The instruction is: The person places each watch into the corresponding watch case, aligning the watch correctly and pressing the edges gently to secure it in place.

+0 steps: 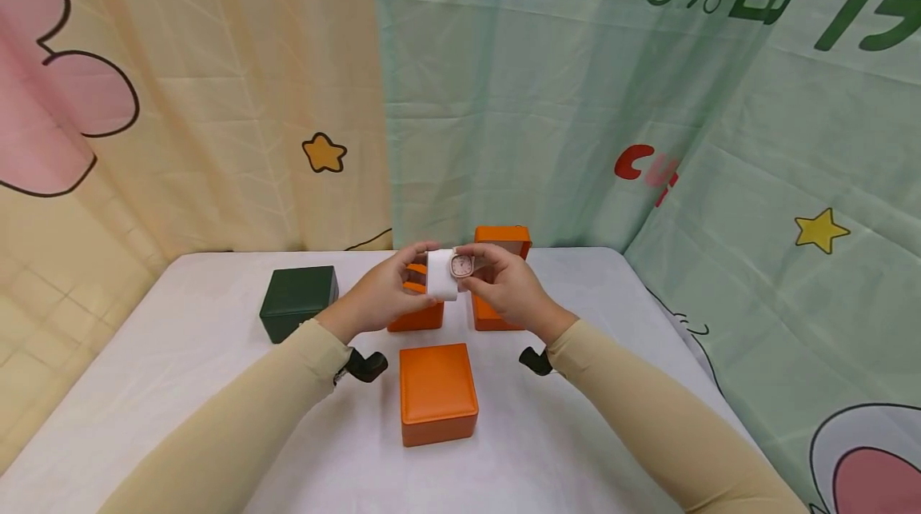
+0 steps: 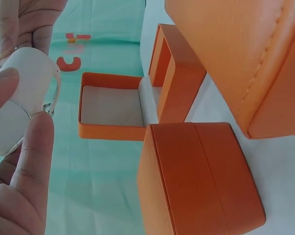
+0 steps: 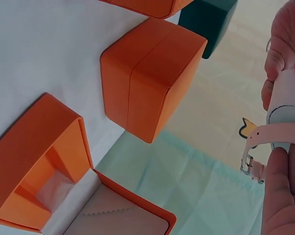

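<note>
In the head view, my left hand (image 1: 381,294) holds a white watch cushion (image 1: 439,278) by its left side, above the table. At the cushion's right end, my right hand (image 1: 512,290) pinches a wristwatch (image 1: 462,264) with a pale pink dial. Its pink strap (image 3: 279,133) crosses the cushion in the right wrist view, with the buckle (image 3: 250,165) hanging loose. Whether the strap goes fully round the cushion I cannot tell. Behind the right hand stands an open orange watch box (image 1: 496,316); its lid is up.
A closed orange box (image 1: 437,386) sits at the front middle of the white table (image 1: 324,458). Another orange box (image 1: 416,319) stands behind my left hand. At the left lies a dark green box (image 1: 298,294). Printed curtains (image 1: 504,138) hang beyond the table.
</note>
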`<act>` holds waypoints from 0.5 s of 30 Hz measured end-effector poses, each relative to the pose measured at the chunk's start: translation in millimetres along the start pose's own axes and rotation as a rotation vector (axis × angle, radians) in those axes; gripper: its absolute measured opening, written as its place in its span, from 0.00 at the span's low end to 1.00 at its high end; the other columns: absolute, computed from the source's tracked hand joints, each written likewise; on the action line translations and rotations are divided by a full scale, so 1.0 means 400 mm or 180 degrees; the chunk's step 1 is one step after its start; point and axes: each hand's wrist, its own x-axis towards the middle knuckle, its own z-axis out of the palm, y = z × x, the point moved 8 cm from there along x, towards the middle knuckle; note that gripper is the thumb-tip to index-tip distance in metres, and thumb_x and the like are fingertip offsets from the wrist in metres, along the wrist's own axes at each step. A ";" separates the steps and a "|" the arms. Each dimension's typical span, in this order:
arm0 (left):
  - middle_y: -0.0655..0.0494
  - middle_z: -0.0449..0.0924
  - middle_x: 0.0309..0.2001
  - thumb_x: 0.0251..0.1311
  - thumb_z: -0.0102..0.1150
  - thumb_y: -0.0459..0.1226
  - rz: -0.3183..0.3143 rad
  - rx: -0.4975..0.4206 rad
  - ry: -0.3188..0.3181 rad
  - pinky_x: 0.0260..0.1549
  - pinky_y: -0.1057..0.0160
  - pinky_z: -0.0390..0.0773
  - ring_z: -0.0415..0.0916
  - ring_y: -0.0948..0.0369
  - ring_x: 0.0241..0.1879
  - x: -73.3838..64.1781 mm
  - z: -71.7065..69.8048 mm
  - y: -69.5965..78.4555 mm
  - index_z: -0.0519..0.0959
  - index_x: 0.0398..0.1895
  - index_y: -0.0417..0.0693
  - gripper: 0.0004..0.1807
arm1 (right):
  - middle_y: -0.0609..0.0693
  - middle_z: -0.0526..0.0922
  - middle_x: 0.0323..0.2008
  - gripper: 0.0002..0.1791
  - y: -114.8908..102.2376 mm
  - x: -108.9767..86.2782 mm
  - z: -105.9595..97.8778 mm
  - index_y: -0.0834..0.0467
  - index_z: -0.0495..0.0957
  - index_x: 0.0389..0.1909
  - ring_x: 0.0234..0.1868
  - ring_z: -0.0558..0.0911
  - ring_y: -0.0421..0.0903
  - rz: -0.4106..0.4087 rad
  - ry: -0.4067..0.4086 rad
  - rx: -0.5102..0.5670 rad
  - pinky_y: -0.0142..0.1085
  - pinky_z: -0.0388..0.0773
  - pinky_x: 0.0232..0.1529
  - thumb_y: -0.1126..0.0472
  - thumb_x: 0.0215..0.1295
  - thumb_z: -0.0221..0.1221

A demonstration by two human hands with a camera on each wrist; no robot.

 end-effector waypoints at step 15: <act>0.45 0.68 0.72 0.66 0.68 0.28 0.0092 0.0005 0.0121 0.59 0.53 0.85 0.77 0.47 0.65 -0.011 0.004 -0.003 0.58 0.82 0.54 0.44 | 0.57 0.72 0.68 0.30 -0.008 -0.004 0.010 0.59 0.76 0.71 0.47 0.87 0.52 -0.0078 -0.0199 0.0053 0.36 0.87 0.53 0.70 0.69 0.66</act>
